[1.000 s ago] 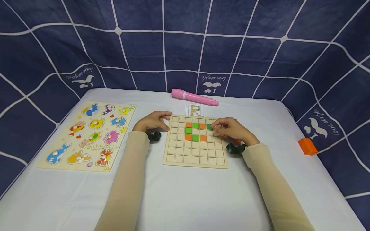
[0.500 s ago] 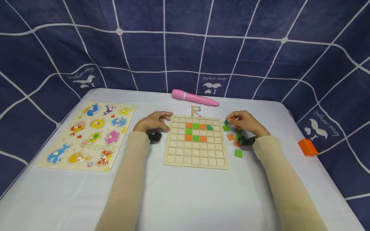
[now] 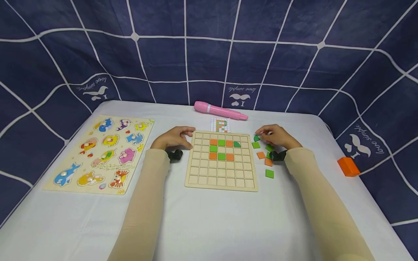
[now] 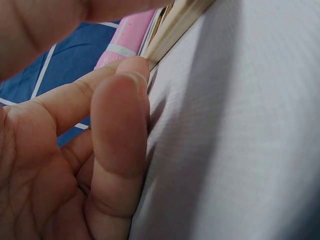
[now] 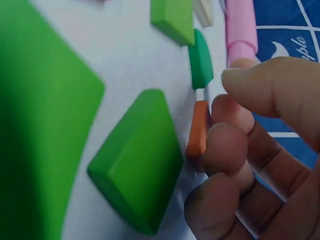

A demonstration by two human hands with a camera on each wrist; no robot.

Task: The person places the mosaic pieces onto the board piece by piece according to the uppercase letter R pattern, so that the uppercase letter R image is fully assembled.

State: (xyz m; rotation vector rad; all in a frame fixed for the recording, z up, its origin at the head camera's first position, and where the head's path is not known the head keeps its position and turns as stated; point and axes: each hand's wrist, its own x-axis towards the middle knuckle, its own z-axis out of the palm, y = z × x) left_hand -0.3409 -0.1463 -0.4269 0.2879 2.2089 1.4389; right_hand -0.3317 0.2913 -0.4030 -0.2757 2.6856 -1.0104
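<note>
A wooden grid board (image 3: 215,181) lies mid-table, with orange and light green square tiles and a dark green rounded piece (image 3: 236,144) set in its cells. At its upper left edge rests my left hand (image 3: 173,137), thumb and fingers spread against the rim. The left wrist view has those fingertips right at the board's corner (image 4: 162,45). My right hand (image 3: 277,136) is over the loose pieces right of the board, fingers loosely bent. Another dark green rounded piece (image 5: 201,60) lies close by its fingertips, beside an orange piece (image 5: 198,130). Nothing shows between thumb and fingers.
Several loose tiles, such as a green one (image 3: 269,174) and an orange one (image 3: 261,155), lie right of the board. Behind it are a small pattern card (image 3: 220,124) and a pink pen-shaped object (image 3: 222,110). A sea-animal puzzle (image 3: 104,156) lies left; an orange block (image 3: 348,166) sits far right.
My right hand has left the board and moved right to the loose pieces, leaving the dark green rounded piece in its cell. My left hand stays at the board's edge.
</note>
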